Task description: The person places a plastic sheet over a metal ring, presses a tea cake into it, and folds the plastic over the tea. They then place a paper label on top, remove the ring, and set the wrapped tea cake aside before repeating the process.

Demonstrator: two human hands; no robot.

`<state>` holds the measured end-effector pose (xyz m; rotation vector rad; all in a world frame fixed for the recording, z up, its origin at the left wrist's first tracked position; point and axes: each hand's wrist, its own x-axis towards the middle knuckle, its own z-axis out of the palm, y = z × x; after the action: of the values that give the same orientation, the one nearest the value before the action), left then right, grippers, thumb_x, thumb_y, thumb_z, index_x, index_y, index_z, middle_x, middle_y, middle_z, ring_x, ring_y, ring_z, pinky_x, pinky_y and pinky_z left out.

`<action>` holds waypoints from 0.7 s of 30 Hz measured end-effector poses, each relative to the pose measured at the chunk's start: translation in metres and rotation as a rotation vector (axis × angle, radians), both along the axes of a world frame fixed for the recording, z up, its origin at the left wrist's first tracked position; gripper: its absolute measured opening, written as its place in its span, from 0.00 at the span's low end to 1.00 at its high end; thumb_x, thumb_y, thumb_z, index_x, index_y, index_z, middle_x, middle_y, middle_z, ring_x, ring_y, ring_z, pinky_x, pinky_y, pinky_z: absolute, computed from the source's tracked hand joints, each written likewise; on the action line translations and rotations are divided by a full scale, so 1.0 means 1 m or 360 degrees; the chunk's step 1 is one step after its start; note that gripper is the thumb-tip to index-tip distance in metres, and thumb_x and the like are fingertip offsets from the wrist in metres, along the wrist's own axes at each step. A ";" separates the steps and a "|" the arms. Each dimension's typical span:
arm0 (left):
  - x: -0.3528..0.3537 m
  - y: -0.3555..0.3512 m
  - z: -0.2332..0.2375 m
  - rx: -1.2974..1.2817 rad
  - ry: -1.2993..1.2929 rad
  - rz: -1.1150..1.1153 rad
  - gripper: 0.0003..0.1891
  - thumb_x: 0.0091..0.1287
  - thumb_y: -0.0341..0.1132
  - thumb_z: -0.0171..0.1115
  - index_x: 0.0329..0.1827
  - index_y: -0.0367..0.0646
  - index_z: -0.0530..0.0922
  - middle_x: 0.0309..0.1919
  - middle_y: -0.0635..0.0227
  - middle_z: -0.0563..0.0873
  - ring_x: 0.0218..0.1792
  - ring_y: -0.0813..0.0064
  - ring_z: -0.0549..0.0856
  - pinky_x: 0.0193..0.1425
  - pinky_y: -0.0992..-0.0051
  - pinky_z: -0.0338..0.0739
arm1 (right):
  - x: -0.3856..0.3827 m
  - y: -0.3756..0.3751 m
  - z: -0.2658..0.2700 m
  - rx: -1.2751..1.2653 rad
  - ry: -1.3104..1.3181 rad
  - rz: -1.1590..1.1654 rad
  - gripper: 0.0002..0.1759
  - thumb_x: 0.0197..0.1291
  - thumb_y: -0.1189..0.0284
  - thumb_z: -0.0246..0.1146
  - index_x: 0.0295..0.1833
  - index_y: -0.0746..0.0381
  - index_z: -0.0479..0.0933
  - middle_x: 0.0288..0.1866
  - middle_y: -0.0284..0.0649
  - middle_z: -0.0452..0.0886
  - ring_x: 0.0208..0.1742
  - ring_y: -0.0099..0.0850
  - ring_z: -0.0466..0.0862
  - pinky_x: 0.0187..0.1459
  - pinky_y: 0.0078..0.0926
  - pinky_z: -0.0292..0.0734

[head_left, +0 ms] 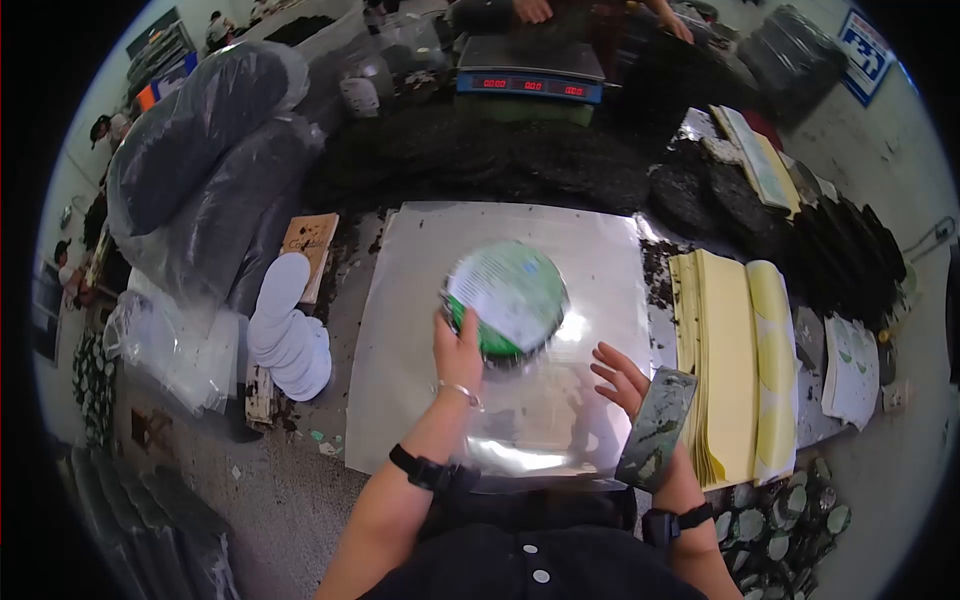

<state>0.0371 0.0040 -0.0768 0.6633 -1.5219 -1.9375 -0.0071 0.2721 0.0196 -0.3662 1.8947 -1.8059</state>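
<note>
My left hand point(459, 345) is closed on the left edge of a round, clear-wrapped package point(515, 290) with a green and white label and a dark rim. It holds the package over a shiny metal sheet point(400, 400) on the table. My right hand point(622, 378) is to the right of the package, apart from it, fingers spread. Around the base of this hand sits a wide grey-green band point(656, 428) that looks like a roll of tape; it hides the thumb side and part of the wrist.
Yellow label sheets point(725, 360) stand right of the metal sheet. White paper discs point(290, 340) and a small cardboard box point(310, 245) are on the left. Dark round sheets point(570, 155) pile up behind, before a scale point(530, 75). Another person's hand point(533, 10) shows beyond it.
</note>
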 end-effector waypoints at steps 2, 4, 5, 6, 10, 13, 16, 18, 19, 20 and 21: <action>-0.027 0.036 0.156 0.0409 0.0160 -0.0307 0.17 0.82 0.38 0.56 0.67 0.37 0.74 0.49 0.62 0.86 0.55 0.64 0.85 0.60 0.63 0.81 | 0.011 0.037 0.000 -0.0433 -0.0399 0.0271 0.35 0.81 0.49 0.52 0.77 0.66 0.70 0.58 0.45 0.88 0.70 0.38 0.82 0.67 0.36 0.78; -0.031 0.095 0.199 -0.0866 0.0597 -0.1040 0.20 0.78 0.38 0.62 0.67 0.36 0.75 0.53 0.54 0.87 0.53 0.61 0.87 0.59 0.62 0.82 | 0.040 0.073 -0.026 -0.0991 -0.0690 0.0813 0.42 0.79 0.38 0.41 0.63 0.69 0.77 0.48 0.46 0.88 0.57 0.39 0.86 0.61 0.35 0.80; -0.031 0.128 0.201 -0.1271 0.1211 -0.1237 0.22 0.76 0.38 0.63 0.68 0.35 0.75 0.54 0.51 0.87 0.52 0.61 0.88 0.59 0.63 0.82 | 0.061 0.094 -0.050 -0.1113 -0.0566 0.1038 0.52 0.76 0.31 0.34 0.49 0.71 0.83 0.38 0.47 0.89 0.45 0.38 0.89 0.58 0.34 0.79; -0.021 0.144 0.218 -0.1018 0.1044 -0.1564 0.22 0.74 0.39 0.65 0.66 0.36 0.77 0.53 0.50 0.88 0.51 0.61 0.89 0.58 0.64 0.82 | 0.093 0.114 -0.033 -0.0881 -0.0856 0.0843 0.46 0.78 0.34 0.35 0.42 0.66 0.80 0.32 0.41 0.83 0.37 0.32 0.84 0.45 0.28 0.77; -0.029 0.163 0.178 -0.1368 -0.0599 -0.1588 0.27 0.63 0.60 0.74 0.40 0.40 0.86 0.34 0.56 0.90 0.35 0.60 0.90 0.41 0.64 0.83 | 0.155 0.134 0.011 -0.0381 -0.1149 0.0871 0.44 0.77 0.31 0.33 0.28 0.58 0.70 0.22 0.34 0.71 0.18 0.23 0.69 0.25 0.21 0.65; 0.019 0.207 0.038 -0.2229 -0.0328 -0.1376 0.27 0.57 0.61 0.77 0.28 0.43 0.83 0.25 0.62 0.86 0.29 0.59 0.87 0.34 0.63 0.79 | 0.167 0.146 -0.044 -0.0040 -0.1457 -0.0174 0.43 0.77 0.31 0.31 0.28 0.57 0.67 0.15 0.31 0.64 0.14 0.24 0.63 0.23 0.24 0.66; 0.017 0.195 0.005 -0.1646 -0.0575 -0.1842 0.24 0.60 0.53 0.78 0.28 0.40 0.81 0.29 0.58 0.87 0.30 0.63 0.88 0.36 0.63 0.80 | 0.167 0.153 -0.042 -0.0257 -0.1337 -0.0198 0.38 0.77 0.34 0.40 0.45 0.60 0.75 0.28 0.41 0.80 0.24 0.27 0.77 0.34 0.23 0.74; 0.038 0.170 0.008 -0.1346 -0.0461 -0.1831 0.19 0.63 0.46 0.76 0.32 0.39 0.81 0.31 0.57 0.88 0.31 0.64 0.88 0.37 0.64 0.81 | 0.177 0.168 -0.019 -0.0737 -0.1318 -0.0201 0.44 0.77 0.38 0.43 0.74 0.68 0.67 0.52 0.61 0.86 0.43 0.43 0.88 0.52 0.34 0.82; 0.039 0.162 0.011 -0.1081 -0.0325 -0.1740 0.13 0.66 0.40 0.75 0.35 0.39 0.81 0.32 0.56 0.88 0.32 0.65 0.89 0.37 0.64 0.81 | 0.181 0.174 -0.004 -0.1016 -0.1362 -0.0488 0.47 0.78 0.39 0.38 0.80 0.71 0.60 0.54 0.67 0.84 0.45 0.54 0.88 0.56 0.46 0.82; 0.039 0.163 0.011 -0.1093 -0.0323 -0.1723 0.13 0.66 0.40 0.75 0.35 0.39 0.81 0.32 0.56 0.88 0.32 0.65 0.89 0.37 0.64 0.81 | 0.180 0.182 0.012 -0.1092 -0.1349 -0.0586 0.47 0.78 0.39 0.38 0.81 0.71 0.60 0.52 0.68 0.84 0.43 0.55 0.88 0.57 0.50 0.82; 0.044 0.164 0.009 -0.0547 -0.0386 -0.1369 0.09 0.68 0.36 0.71 0.38 0.39 0.82 0.32 0.57 0.88 0.30 0.64 0.88 0.37 0.65 0.82 | 0.178 0.191 0.020 -0.1170 -0.1343 -0.0684 0.47 0.78 0.40 0.37 0.82 0.70 0.59 0.50 0.68 0.85 0.41 0.56 0.87 0.57 0.54 0.83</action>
<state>0.0814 0.1683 -0.0682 0.0695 -2.5087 -2.1086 0.1705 0.4635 0.0399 0.5500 0.7271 -2.3640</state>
